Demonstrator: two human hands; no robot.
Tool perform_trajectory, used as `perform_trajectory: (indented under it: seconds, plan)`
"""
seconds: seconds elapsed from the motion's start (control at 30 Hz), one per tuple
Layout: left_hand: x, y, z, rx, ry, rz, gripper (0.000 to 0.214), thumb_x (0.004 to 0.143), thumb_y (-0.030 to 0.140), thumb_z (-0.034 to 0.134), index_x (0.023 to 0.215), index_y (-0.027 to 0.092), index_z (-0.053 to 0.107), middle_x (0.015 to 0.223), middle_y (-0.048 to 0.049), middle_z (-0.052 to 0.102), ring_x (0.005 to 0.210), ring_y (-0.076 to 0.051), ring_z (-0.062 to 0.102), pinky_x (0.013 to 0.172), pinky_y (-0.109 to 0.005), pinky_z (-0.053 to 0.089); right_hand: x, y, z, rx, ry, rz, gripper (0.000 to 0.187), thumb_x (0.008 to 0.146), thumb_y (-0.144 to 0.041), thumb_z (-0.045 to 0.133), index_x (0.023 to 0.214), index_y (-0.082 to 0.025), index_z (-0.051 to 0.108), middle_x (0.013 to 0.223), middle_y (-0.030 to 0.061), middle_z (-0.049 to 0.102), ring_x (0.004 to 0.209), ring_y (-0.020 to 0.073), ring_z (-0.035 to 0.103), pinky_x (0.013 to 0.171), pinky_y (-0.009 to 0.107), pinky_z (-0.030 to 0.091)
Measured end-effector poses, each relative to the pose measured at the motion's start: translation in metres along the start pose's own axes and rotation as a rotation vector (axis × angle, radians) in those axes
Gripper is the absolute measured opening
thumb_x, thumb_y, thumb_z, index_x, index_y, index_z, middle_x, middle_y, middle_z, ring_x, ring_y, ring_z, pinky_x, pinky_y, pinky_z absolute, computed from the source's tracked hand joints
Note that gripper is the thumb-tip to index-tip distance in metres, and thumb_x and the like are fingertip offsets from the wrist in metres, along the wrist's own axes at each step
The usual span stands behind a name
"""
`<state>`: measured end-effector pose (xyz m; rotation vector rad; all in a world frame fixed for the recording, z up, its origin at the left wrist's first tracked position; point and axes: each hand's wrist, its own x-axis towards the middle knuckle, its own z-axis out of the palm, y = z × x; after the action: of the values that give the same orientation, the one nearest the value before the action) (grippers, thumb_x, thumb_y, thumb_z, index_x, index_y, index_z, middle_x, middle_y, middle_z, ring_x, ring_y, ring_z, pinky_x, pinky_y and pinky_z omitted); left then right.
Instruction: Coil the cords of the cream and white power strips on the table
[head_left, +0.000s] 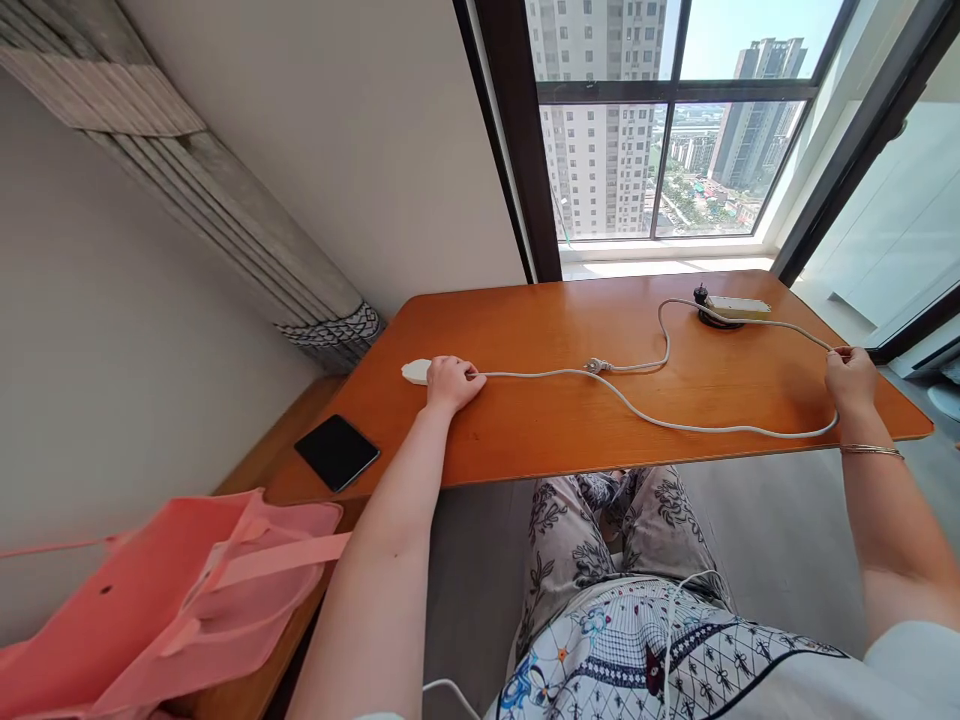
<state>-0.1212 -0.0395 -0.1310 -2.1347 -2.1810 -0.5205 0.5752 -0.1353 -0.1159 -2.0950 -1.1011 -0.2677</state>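
A white cable (675, 425) runs across the orange wooden table (525, 430). My left hand (452, 382) is closed over the cable where it meets a white oval plug (415, 371) at the table's left. At the right edge, my right hand (850, 378) pinches another stretch of the cable. From there the cable loops along the front edge and past a small plug (596, 366) at the middle. A white power strip (737, 307) lies at the back right over a black round grommet (720, 320).
A black phone (337, 452) lies on a lower wooden ledge at the left. A pink tote bag (172, 590) sits in the near left corner. A window (660, 120) with dark frames stands behind the table. My patterned trousers show under the table.
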Motion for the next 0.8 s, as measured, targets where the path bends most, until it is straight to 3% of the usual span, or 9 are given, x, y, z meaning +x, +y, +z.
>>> perform_trajectory:
  seconds: [0.1,0.2,0.27,0.37,0.47,0.57,0.67,0.73,0.8]
  plan:
    - [-0.002,0.007,-0.003,0.023,-0.013,-0.024,0.022,0.082,0.034,0.054,0.076,0.02,0.07,0.104,-0.0145,0.071,0.118,-0.035,0.053,0.108,-0.048,0.037,-0.011,0.004,-0.004,-0.025,-0.071,0.138,0.003,0.077,-0.023,0.055,0.077,-0.024,0.052,0.073,0.0148,0.063,0.067,0.0259,0.055,0.064,0.042,0.042]
    - [-0.002,0.03,-0.003,-0.009,0.023,0.0,0.032,0.089,0.034,0.045,0.092,0.017,0.072,0.112,-0.0172,0.07,0.119,-0.035,0.054,0.11,-0.048,0.036,-0.024,-0.011,-0.006,-0.116,-0.091,0.091,0.016,0.075,-0.024,0.062,0.09,-0.019,0.063,0.1,0.0249,0.066,0.095,0.0344,0.059,0.08,0.049,0.044]
    - [-0.001,0.056,-0.002,-0.085,0.023,0.094,0.034,0.092,0.034,0.043,0.101,0.017,0.071,0.116,-0.0158,0.069,0.12,-0.032,0.055,0.11,-0.046,0.038,-0.035,-0.033,-0.004,-0.169,-0.074,-0.069,0.035,0.076,-0.027,0.064,0.108,-0.014,0.064,0.123,0.0294,0.059,0.118,0.0392,0.052,0.094,0.053,0.042]
    - [-0.006,0.106,0.002,-0.229,-0.034,0.295,0.03,0.093,0.032,0.046,0.109,0.02,0.069,0.121,-0.0116,0.068,0.119,-0.029,0.057,0.108,-0.043,0.042,-0.055,-0.083,0.005,-0.094,-0.076,-0.403,0.038,0.086,-0.031,0.055,0.119,-0.014,0.064,0.135,0.0229,0.055,0.133,0.0374,0.043,0.108,0.054,0.036]
    - [-0.018,0.157,0.007,-0.355,-0.08,0.503,0.028,0.094,0.03,0.048,0.112,0.021,0.069,0.122,-0.011,0.067,0.117,-0.027,0.06,0.107,-0.043,0.046,-0.079,-0.136,0.021,0.005,-0.246,-0.7,0.037,0.091,-0.033,0.053,0.122,-0.016,0.065,0.134,0.0183,0.058,0.138,0.0352,0.042,0.116,0.053,0.032]
    - [-0.032,0.191,0.012,-0.42,-0.102,0.664,0.026,0.094,0.03,0.051,0.109,0.021,0.07,0.122,-0.0115,0.067,0.115,-0.026,0.062,0.106,-0.044,0.048,-0.101,-0.176,0.038,0.056,-0.435,-0.86,0.042,0.09,-0.031,0.059,0.129,-0.018,0.062,0.144,0.0181,0.055,0.143,0.0372,0.039,0.117,0.056,0.032]
    - [-0.044,0.204,0.015,-0.404,-0.137,0.755,0.016,0.09,0.026,0.058,0.092,0.022,0.072,0.119,-0.011,0.068,0.114,-0.026,0.063,0.105,-0.045,0.049,-0.114,-0.198,0.053,0.014,-0.581,-0.946,0.056,0.087,-0.031,0.065,0.14,-0.019,0.055,0.155,0.0182,0.046,0.147,0.0385,0.036,0.119,0.06,0.027]
    - [-0.048,0.204,0.016,-0.384,-0.153,0.779,0.012,0.087,0.025,0.061,0.081,0.022,0.071,0.119,-0.0113,0.068,0.114,-0.027,0.063,0.104,-0.046,0.049,-0.116,-0.206,0.063,-0.043,-0.672,-0.945,0.061,0.087,-0.032,0.066,0.144,-0.018,0.051,0.151,0.0199,0.05,0.143,0.0381,0.043,0.119,0.061,0.027]
    - [-0.049,0.201,0.017,-0.375,-0.146,0.771,0.009,0.082,0.022,0.064,0.075,0.022,0.069,0.119,-0.0111,0.069,0.114,-0.028,0.063,0.103,-0.047,0.049,-0.115,-0.209,0.072,-0.077,-0.743,-0.917,0.062,0.087,-0.033,0.067,0.144,-0.016,0.052,0.14,0.021,0.059,0.132,0.0362,0.054,0.115,0.057,0.034]
